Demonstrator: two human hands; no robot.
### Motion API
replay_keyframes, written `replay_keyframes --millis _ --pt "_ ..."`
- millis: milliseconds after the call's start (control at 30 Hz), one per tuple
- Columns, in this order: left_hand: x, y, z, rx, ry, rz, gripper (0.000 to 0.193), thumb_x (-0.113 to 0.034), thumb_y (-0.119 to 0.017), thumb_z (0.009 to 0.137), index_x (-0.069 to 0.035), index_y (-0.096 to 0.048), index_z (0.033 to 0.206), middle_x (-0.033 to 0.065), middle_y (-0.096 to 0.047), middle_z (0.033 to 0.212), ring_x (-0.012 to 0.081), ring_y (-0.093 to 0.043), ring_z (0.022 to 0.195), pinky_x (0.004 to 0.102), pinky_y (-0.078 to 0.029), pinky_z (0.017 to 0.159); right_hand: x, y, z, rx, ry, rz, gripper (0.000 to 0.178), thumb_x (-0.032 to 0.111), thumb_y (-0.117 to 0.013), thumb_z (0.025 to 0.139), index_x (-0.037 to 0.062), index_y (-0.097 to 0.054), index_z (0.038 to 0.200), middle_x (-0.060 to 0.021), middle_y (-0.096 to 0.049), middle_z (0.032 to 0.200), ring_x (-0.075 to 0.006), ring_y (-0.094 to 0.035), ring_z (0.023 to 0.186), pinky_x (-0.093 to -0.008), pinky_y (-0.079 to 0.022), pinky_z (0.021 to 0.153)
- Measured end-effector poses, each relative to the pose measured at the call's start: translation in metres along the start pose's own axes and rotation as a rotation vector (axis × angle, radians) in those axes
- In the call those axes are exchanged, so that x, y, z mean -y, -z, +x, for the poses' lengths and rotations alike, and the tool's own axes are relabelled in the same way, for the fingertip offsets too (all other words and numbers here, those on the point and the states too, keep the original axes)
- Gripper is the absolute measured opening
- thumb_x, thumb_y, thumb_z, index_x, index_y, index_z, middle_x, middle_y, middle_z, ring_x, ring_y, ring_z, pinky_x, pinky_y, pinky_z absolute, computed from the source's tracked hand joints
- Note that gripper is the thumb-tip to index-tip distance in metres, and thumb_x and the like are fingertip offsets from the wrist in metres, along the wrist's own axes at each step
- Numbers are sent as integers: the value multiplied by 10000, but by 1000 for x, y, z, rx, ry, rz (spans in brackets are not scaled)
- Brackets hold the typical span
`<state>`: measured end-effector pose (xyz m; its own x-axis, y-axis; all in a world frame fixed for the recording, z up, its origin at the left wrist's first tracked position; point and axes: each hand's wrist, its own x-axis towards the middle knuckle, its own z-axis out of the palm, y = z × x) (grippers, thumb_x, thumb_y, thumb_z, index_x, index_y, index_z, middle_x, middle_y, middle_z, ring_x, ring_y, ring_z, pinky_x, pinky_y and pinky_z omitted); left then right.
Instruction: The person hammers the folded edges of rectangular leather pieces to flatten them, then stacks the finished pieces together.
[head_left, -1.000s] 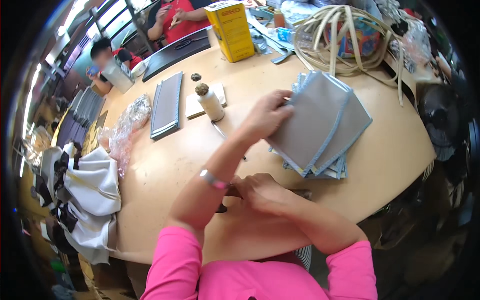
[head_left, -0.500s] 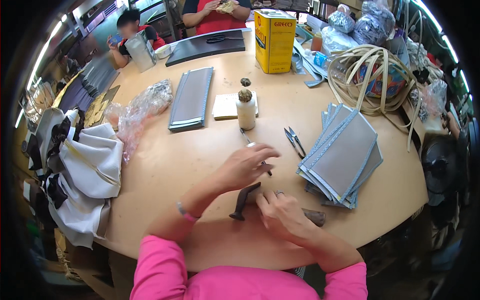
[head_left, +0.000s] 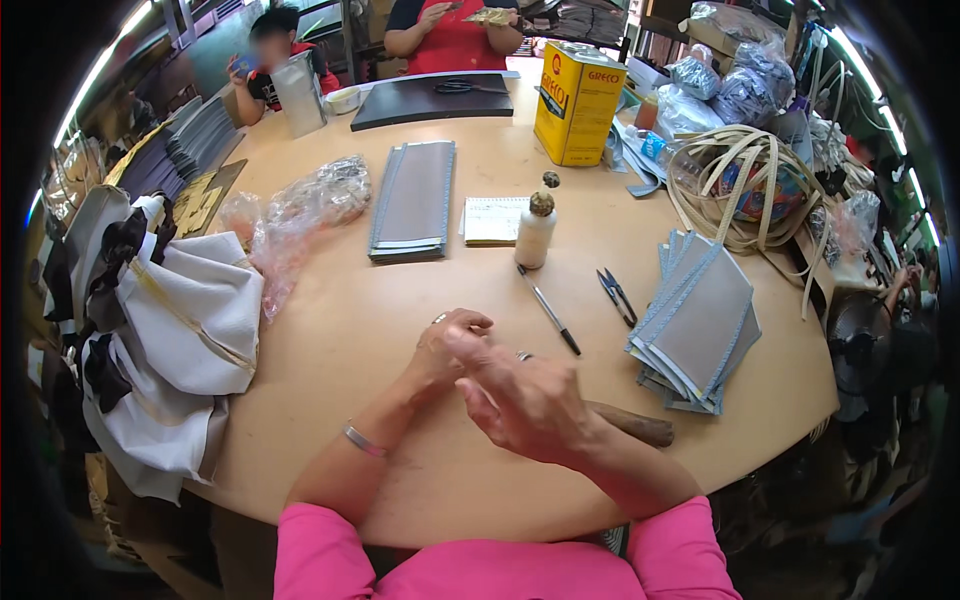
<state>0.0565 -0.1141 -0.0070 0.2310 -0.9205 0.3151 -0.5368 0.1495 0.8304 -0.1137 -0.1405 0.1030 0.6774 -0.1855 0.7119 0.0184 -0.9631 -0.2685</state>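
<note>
Above the near middle of the table, my right hand (head_left: 530,400) crosses in front of my left hand (head_left: 447,345) and appears to touch it. The right hand's thumb stands apart from its stretched fingers, and it holds nothing I can see. My left hand is bent at the knuckles, its fingers mostly hidden behind the right. Below and beside the right hand the wooden handle (head_left: 640,425) of a hammer lies on the table; its head is covered by my hands. A pen (head_left: 550,312) and black thread snips (head_left: 617,297) lie just beyond.
At the right lies a stack of grey blue-edged panels (head_left: 695,320); another stack (head_left: 413,200) lies farther off. A white bottle (head_left: 535,235) stands by a notepad (head_left: 490,220). White fabric pieces (head_left: 190,320), clear plastic (head_left: 300,215), a yellow can (head_left: 577,105) and coiled strips (head_left: 745,170) surround. Two people sit or stand opposite.
My right hand has risen off the hammer and crossed left over my left hand. The left hand has drawn back from the pen toward the lower left. The view has shifted slightly.
</note>
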Motion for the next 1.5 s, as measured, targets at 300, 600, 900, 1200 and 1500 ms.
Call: replay_keyframes --millis 300,600,900,1200,1500 --pt "-6 4 -1 -79 218 -135 181 -78 -647 821 -24 -509 718 18 -515 664 74 -441 580 237 -373 515 -26 -54 -56 271 -296 215 280 63 -627 767 69 -591 1045 -93 -618 738 -224 -614 600 -333 -495 542" --pt "-15 1 -10 -90 103 16 216 -125 -613 845 -15 -466 730 156 -497 591 308 -459 535 390 -389 515 -26 -49 -56 436 -417 272 251 86 -626 762 64 -607 1012 -105 -629 779 -250 -618 674 -344 -493 618" --pt "-7 -7 -10 -138 -14 288 195 -143 -608 864 -18 -468 810 157 -542 626 279 -541 561 363 -435 535 -22 -50 -50 373 -432 275 226 91 -610 782 76 -593 1007 -115 -626 817 -278 -617 696 -377 -484 608" --pt "-23 -11 -1 -40 179 239 142 -160 -589 859 -34 -594 925 144 -624 824 279 -606 806 355 -482 719 -45 63 -49 -106 -279 -190 269 16 -637 730 47 -597 994 -126 -595 1150 -300 -545 1093 -384 -402 942" --pt "-94 -151 118 196 -176 -41 299 -227 -637 827 -40 -605 1059 146 -605 1059 302 -564 1026 354 -415 938 -153 193 -187 -413 -1022 -367 403 110 -640 794 -19 -534 1161 -193 -496 1276 -319 -473 1179 -385 -356 1000"
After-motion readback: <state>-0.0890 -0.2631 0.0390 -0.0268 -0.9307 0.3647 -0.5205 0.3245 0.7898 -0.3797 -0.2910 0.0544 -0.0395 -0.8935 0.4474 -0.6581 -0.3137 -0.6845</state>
